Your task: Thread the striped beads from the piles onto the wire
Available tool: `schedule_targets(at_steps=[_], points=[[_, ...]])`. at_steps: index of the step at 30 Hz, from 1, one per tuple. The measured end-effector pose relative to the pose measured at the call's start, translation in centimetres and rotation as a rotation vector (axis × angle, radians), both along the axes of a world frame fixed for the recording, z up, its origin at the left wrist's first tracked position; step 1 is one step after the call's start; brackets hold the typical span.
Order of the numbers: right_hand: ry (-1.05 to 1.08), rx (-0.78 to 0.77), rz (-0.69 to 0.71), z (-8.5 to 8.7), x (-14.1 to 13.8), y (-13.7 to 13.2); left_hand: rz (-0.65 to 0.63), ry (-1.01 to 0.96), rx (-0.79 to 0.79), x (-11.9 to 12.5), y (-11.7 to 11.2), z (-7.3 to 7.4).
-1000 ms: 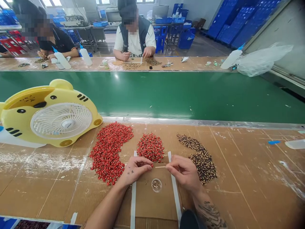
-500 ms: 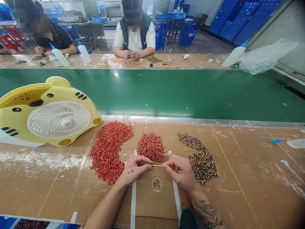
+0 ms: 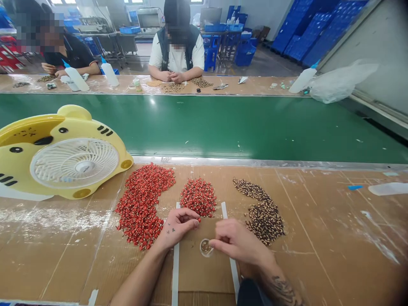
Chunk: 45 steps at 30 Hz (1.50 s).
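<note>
My left hand [image 3: 181, 226] pinches a small red piece [image 3: 199, 219] between thumb and fingertips, just in front of a small heap of red pieces [image 3: 198, 196]. My right hand [image 3: 237, 240] is closed on a thin pale stick [image 3: 211, 250], mostly hidden by the fingers. The stick's end is at a small clear round cup [image 3: 202, 247] with a little clear-looking content. The cup stands on a cardboard sheet [image 3: 204, 274] edged by white tape strips.
A larger heap of red pieces [image 3: 140, 204] lies left, a heap of black-and-tan pieces [image 3: 264, 219] right. A yellow fan [image 3: 75, 111] stands far left. Beyond runs a green belt [image 3: 204, 123]; across it sit two people, one a person in a vest [image 3: 177, 55], with glue bottles [image 3: 110, 74].
My right hand has moved down and toward me, taking the stick from the red piece to the cup. My left hand keeps the red piece almost in place. The view has shifted slightly.
</note>
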State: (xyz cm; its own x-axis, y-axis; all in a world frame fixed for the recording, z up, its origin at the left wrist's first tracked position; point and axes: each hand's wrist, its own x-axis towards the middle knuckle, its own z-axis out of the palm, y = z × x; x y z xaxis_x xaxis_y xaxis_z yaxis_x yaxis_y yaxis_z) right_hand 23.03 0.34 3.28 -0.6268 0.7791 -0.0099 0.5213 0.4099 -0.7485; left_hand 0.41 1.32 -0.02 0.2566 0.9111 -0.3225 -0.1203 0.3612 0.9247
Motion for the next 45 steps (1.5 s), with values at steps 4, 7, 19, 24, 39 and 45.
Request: schedule_targets(at_steps=[4,7,19,24,39,45], points=[[-0.130,0.023,-0.179,0.7,1.4,0.2,0.010,0.021,-0.009,-0.1,0.0,-0.3],[-0.192,0.087,-0.390,0.7,4.6,0.9,0.005,0.029,-0.001,-0.2,0.0,-0.3],[-0.459,0.100,-0.481,-0.9,8.1,1.1,-0.021,0.012,0.007,-0.2,0.0,-0.4],[-0.636,0.113,-0.489,-0.4,7.2,1.6,-0.028,0.013,0.006,-0.2,0.1,-0.3],[-0.202,0.036,-0.416,0.5,4.6,1.8,-0.002,-0.041,0.045,-0.1,0.0,-0.3],[0.369,-0.203,-0.563,-0.7,-0.9,1.1,0.054,-0.061,0.081,0.0,-0.1,-1.0]])
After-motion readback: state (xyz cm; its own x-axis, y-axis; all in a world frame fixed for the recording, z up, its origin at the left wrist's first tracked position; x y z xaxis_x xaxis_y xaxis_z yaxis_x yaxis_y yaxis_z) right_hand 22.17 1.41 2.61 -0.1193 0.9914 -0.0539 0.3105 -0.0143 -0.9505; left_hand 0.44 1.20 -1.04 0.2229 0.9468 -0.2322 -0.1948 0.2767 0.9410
